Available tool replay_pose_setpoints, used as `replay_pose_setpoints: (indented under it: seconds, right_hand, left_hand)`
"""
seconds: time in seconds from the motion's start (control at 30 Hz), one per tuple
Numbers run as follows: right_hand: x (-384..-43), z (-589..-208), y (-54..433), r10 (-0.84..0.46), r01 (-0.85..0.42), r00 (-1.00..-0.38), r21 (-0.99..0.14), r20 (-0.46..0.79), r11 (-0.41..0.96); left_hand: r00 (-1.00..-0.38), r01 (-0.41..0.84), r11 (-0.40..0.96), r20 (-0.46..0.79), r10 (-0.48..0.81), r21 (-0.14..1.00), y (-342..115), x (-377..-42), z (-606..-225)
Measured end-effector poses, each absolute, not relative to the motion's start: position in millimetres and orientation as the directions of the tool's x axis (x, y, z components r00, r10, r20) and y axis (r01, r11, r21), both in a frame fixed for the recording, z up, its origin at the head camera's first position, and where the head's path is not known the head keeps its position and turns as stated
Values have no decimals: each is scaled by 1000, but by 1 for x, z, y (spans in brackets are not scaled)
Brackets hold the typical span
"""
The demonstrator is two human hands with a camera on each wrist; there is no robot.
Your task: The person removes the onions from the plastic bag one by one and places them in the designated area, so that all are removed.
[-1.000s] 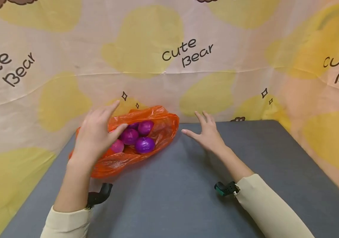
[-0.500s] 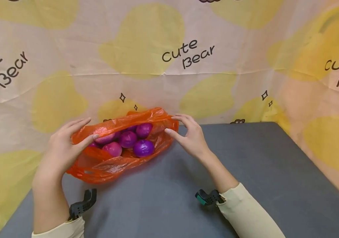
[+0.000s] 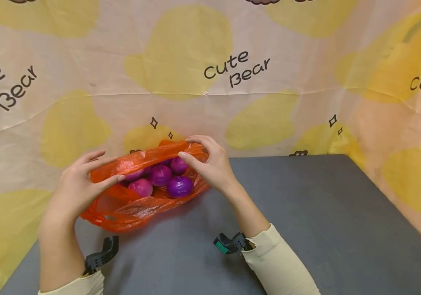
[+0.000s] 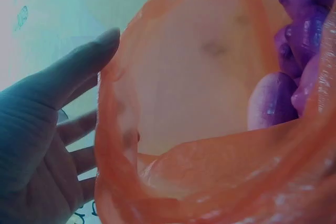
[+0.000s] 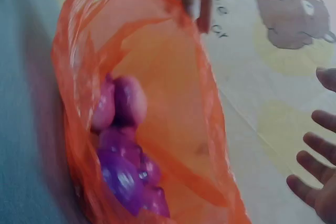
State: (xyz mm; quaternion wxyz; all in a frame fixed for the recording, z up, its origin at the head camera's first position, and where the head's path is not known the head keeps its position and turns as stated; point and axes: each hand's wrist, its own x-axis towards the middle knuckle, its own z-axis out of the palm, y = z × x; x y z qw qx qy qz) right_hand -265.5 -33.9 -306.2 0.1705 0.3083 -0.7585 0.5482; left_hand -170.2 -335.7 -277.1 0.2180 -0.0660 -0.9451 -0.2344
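A thin orange plastic bag (image 3: 133, 217) lies with its mouth wide towards me in the head view. Inside sit several shiny round purple and pink things (image 3: 180, 187), onion-like, some with small nubs. At the bag's left end is my left hand (image 3: 79, 184); its thumb tip comes to the rim and its fingers reach behind the plastic, largely straight in the left wrist view. My right hand (image 3: 212, 166) overlaps the bag's right end in the head view, thumb and fingers apart. In the right wrist view, the right fingers (image 5: 317, 145) are spread beside the bag, holding nothing.
A grey tabletop (image 3: 299, 213) carries the bag towards its back left. Behind and at both sides hangs a pink cloth (image 3: 180, 53) with yellow patches and "Cute Bear" lettering. Black wrist mounts (image 3: 101, 256) sit at both cuffs.
My left hand has moved left and down from over the bag to its left rim, and then stayed there. My right hand has moved left from beside the bag to over its right end.
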Motion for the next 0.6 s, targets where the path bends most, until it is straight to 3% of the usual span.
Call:
replay_pose_setpoints:
  seconds: [0.33,0.6]
  right_hand:
    - [-273,-325,-51,-292,-640,-760,-744,580,189]
    - [-270,-356,-73,-297,-596,-792,-780,533,190]
  left_hand:
    - [-930,201,918,362,69,343,-328,-179,-280]
    - [-833,255,907,553,30,335,-319,-185,-283]
